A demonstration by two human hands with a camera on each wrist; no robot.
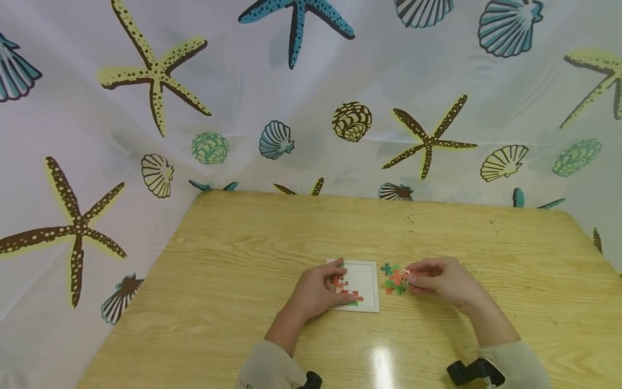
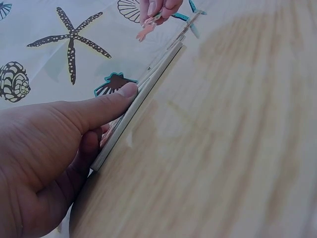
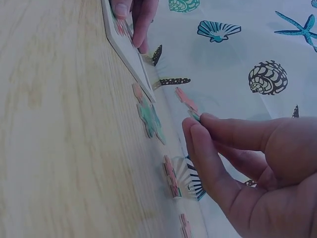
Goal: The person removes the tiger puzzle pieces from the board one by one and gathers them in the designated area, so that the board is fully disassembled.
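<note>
A white square puzzle board lies flat on the table, with orange and green jigsaw pieces along its left and near parts. My left hand rests across the board's left side, thumb extended near the front edge and fingers over the far part, covering some pieces. To the right of the board, my right hand pinches a small orange and green jigsaw piece between thumb and fingertips, raised above the table. Loose jigsaw pieces lie between board and right hand.
The wooden table has light glare near its front. A white curtain printed with shells and starfish hangs along the back and sides. Dark straps sit at both sleeves.
</note>
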